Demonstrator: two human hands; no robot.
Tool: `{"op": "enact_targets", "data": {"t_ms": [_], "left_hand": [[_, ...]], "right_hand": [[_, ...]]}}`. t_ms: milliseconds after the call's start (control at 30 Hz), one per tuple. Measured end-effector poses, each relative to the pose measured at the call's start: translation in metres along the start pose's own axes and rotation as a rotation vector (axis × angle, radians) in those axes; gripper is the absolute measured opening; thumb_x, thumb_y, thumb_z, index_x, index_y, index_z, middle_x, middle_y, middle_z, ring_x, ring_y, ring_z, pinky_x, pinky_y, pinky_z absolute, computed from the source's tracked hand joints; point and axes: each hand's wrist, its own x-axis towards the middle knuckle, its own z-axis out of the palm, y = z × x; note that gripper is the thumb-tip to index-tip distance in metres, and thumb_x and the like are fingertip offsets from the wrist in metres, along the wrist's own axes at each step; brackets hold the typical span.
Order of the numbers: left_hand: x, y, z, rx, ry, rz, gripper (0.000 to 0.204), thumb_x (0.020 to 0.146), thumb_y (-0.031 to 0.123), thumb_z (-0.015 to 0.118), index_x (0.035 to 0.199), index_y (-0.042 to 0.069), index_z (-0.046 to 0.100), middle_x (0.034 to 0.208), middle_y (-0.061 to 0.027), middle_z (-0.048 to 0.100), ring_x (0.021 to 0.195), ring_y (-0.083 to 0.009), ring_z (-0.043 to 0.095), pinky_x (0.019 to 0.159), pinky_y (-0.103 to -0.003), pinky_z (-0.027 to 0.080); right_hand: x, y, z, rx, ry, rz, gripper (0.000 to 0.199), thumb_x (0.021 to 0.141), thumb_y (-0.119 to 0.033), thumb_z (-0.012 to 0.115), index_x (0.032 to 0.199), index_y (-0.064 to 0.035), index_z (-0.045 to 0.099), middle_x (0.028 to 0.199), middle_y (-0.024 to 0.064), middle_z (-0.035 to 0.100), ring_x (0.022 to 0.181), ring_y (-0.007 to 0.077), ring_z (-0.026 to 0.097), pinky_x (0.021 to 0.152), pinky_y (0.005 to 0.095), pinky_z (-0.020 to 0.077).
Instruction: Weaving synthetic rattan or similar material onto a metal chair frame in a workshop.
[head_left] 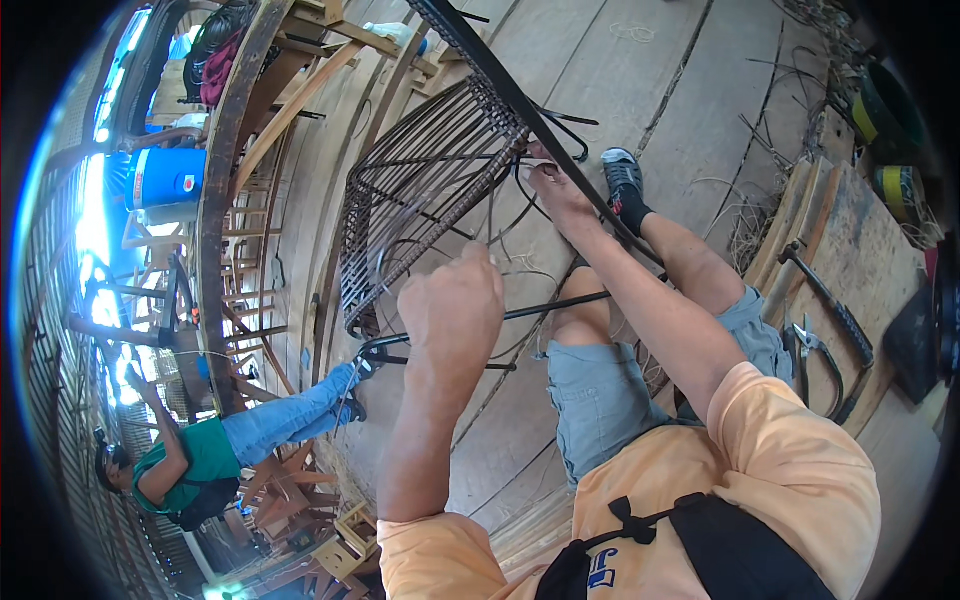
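Note:
A half-woven chair frame (425,180) of dark bars and brown-black strands lies tilted on the floor before me. My right hand (558,190) is at its woven edge, fingers closed on a thin dark strand beside a long dark bar (515,100). That bar partly hides the fingertips. Nearer to me, my left hand (455,305) is raised in a fist in front of the frame's lower side. It is slightly blurred, and whatever its fingers hold is hidden. Loose strands (530,215) loop down below my right hand.
On a wooden board (885,290) at the right lie a hammer (835,305) and pliers (815,350). Strand scraps (750,225) litter the floor beside it. A person in a green shirt (205,455) stands at the left, below a blue cooler (165,178) and wooden frames (250,220).

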Motion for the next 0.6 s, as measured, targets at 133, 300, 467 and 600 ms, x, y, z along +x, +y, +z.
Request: {"op": "enact_targets", "data": {"t_ms": [133,300,467,600], "left_hand": [[-0.009,0.025,-0.027,-0.420,0.064,0.112,0.012,0.083,0.016,0.053,0.075,0.006,0.054,0.059,-0.0140,0.057,0.053,-0.0321,0.057,0.048,-0.042,0.043],[-0.019,0.040,-0.023,-0.686,-0.053,0.099,0.009,0.081,0.014,0.056,0.080,0.005,0.056,0.060,-0.0153,0.055,0.055,-0.0332,0.056,0.049,-0.040,0.042],[-0.027,0.040,-0.020,-0.485,0.004,0.243,0.007,0.079,0.013,0.057,0.082,0.007,0.057,0.058,-0.0122,0.054,0.052,-0.0314,0.055,0.048,-0.039,0.040],[-0.026,0.033,-0.025,-0.344,0.076,0.185,0.006,0.079,0.014,0.057,0.081,0.008,0.058,0.059,-0.0100,0.056,0.055,-0.0291,0.056,0.051,-0.038,0.040]], "right_hand": [[0.006,0.004,-0.007,0.043,0.014,-0.026,0.033,0.074,-0.006,0.060,0.107,-0.0038,0.054,0.089,0.0126,0.055,0.078,0.0221,0.056,0.070,0.0326,0.0455],[0.005,0.010,-0.004,0.032,0.008,-0.015,0.031,0.076,-0.004,0.058,0.107,-0.0040,0.054,0.091,0.0135,0.056,0.080,0.0234,0.057,0.071,0.0328,0.0457],[0.003,0.006,-0.002,-0.023,-0.026,-0.014,0.029,0.079,-0.006,0.056,0.108,-0.0036,0.054,0.094,0.0157,0.056,0.084,0.0278,0.058,0.072,0.0332,0.0458],[0.008,0.012,-0.005,-0.008,0.000,-0.096,0.026,0.079,-0.008,0.055,0.105,-0.0037,0.056,0.094,0.0176,0.056,0.086,0.0312,0.057,0.074,0.0347,0.0460]]}}
